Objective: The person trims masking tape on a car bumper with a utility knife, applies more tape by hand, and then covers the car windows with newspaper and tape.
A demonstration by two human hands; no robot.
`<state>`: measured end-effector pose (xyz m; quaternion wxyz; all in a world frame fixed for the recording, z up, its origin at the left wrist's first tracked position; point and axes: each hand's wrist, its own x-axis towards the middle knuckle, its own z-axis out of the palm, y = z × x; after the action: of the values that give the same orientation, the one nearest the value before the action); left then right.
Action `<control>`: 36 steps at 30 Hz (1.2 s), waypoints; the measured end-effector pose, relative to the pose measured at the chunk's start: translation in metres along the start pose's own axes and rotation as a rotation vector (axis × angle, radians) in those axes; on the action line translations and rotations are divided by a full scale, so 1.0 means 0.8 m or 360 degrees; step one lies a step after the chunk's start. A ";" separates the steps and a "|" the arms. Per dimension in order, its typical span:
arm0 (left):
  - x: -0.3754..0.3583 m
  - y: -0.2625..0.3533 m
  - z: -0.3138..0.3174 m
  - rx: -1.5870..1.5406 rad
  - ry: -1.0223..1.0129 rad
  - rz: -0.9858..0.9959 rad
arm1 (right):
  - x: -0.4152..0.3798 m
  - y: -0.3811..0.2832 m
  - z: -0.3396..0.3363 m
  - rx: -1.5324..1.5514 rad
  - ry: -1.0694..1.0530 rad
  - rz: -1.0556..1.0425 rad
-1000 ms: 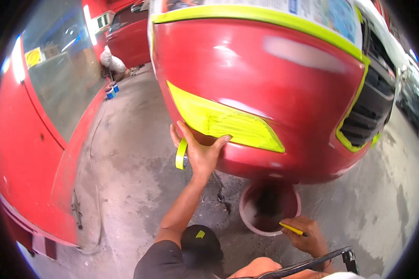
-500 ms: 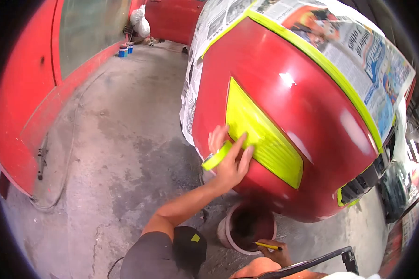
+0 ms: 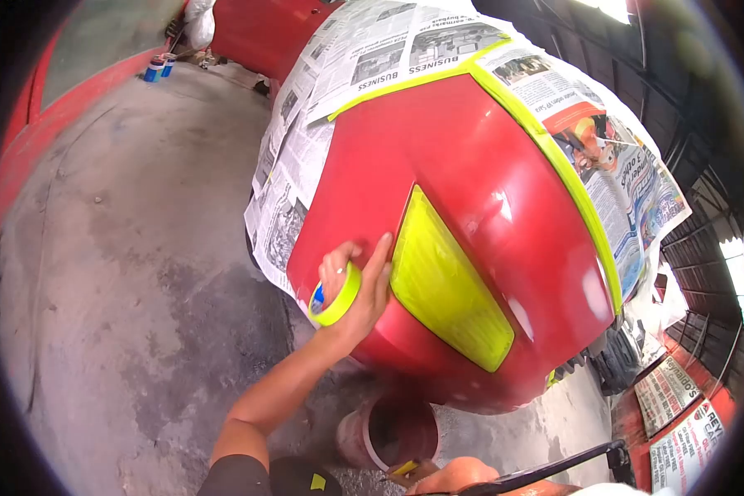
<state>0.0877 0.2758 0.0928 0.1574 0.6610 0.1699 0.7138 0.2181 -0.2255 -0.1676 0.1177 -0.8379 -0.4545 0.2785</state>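
Note:
My left hand [image 3: 351, 302] is closed around a roll of yellow-green masking tape [image 3: 339, 299]. Its index finger stretches out against the red car bumper [image 3: 372, 157], just left of a tapering inset panel [image 3: 446, 289] covered in the same bright tape. Low in the view, my right hand [image 3: 422, 476] grips a slim yellow tool that looks like a cutter [image 3: 406, 468]; part of this hand is cut off by the frame and my bent knee. Both hands are apart from each other.
Newspaper [image 3: 281, 198] edged with yellow-green tape masks the car around the bumper. A bucket [image 3: 357, 438] stands on the concrete floor below it. Blue cans [image 3: 155, 70] sit by the red wall at the far left. Printed signs [image 3: 688, 446] are at the lower right.
The view has swung to the right and up. My left hand has shifted from over the taped panel to its left edge. The right hand still holds the yellow tool.

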 end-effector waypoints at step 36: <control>-0.061 -0.002 -0.046 -0.0368 -0.0273 -0.0518 | 0.019 -0.280 -0.087 0.0098 0.0483 -0.0544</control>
<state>0.0549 0.2538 0.0465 0.3591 0.6608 0.1775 0.6347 0.1091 -0.0839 -0.0151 0.2558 -0.7770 -0.5581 0.1392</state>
